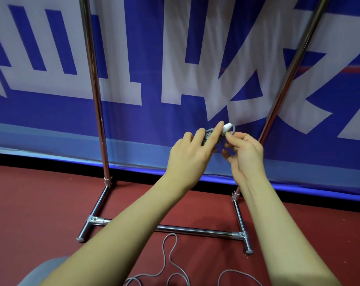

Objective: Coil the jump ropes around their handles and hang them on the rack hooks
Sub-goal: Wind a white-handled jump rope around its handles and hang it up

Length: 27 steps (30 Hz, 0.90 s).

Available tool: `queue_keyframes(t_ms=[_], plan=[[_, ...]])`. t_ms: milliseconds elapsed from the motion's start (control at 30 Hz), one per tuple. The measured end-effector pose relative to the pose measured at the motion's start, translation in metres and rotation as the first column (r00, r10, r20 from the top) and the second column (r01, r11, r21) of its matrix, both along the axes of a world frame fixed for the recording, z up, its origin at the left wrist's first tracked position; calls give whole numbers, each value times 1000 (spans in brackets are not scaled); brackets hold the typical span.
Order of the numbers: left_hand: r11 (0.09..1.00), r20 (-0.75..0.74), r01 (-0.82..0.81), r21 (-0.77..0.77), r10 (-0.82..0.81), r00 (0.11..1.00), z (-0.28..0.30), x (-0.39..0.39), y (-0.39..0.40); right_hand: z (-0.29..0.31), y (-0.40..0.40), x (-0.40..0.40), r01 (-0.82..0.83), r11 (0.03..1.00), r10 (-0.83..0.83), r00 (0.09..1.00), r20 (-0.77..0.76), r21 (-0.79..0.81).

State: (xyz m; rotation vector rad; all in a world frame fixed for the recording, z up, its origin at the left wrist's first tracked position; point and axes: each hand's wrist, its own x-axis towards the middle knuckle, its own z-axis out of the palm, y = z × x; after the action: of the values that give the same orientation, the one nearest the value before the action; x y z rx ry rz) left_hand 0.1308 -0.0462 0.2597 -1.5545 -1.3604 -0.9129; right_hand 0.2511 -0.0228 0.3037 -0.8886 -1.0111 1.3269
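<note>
Left hand (192, 150) grips the coiled jump rope bundle (211, 137) from the left side, index finger stretched along the top toward the white handle tip (228, 126), other fingers wrapped around the grey coils. Right hand (244, 150) pinches the rope right at the handle tip, thumb and forefinger closed on a small grey loop; lower fingers curled under. Hands nearly touching, bundle between them, held mid-air in front of the banner (175, 58).

Both forearms reach forward and up from the bottom edge, converging at the bundle; right wrist bent inward.

Bundle sits between the two chrome uprights of the rack (96, 100), nearer the right one (286, 79), touching neither. Open room to the left of the hands up to the left upright. No hooks in view, top of rack is cropped.

Below: rack base crossbar (195, 230) runs between the two feet on the red floor (41, 203); left forearm crosses in front of it. Loose grey rope (168, 254) snakes on the floor in front of the crossbar, between the forearms, running out the bottom edge.
</note>
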Motion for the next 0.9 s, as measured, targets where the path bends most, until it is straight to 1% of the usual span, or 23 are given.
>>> queue_keyframes(t_ms=[67,100,200,267,333,367,433,500,567,633,733,833,900], plan=[[999,-16,-21,-31,20,1000,-3,2,0,1,0,-1,48,999,-48,999,5,-12],[999,-4,-24,-37,24,1000,-4,3,-1,0,0,-1,76,997,-77,997,21,9],[999,71,21,-32,-19,997,-3,5,0,-3,-2,-5,119,981,-130,989,65,155],[992,154,98,-84,-84,985,2,3,-1,-8,-2,-5,111,956,-144,984,102,272],[950,306,244,-194,-178,935,8,0,-7,-12,-1,-3,106,928,-157,981,117,358],[917,396,335,-216,-231,889,10,-1,-10,-13,0,-1,110,924,-152,985,86,366],[852,547,485,-199,-314,776,12,-3,-16,-12,2,-1,103,938,-104,994,-14,332],[808,612,563,-174,-359,705,15,-3,-19,-11,2,-2,83,955,-56,993,-101,286],[771,650,617,-157,-390,652,17,-2,-20,-11,3,-3,70,961,-34,990,-136,267],[749,671,644,-153,-400,624,18,-2,-20,-11,3,-2,69,960,-32,990,-139,272],[741,666,653,-160,-407,625,18,-3,-20,-11,2,-1,101,954,-62,987,-146,282],[727,689,673,-136,-419,591,17,-2,-20,-10,-1,-2,81,955,-35,986,-165,284],[708,715,698,-111,-431,550,18,-3,-20,-8,0,-2,32,961,16,985,-170,275]])
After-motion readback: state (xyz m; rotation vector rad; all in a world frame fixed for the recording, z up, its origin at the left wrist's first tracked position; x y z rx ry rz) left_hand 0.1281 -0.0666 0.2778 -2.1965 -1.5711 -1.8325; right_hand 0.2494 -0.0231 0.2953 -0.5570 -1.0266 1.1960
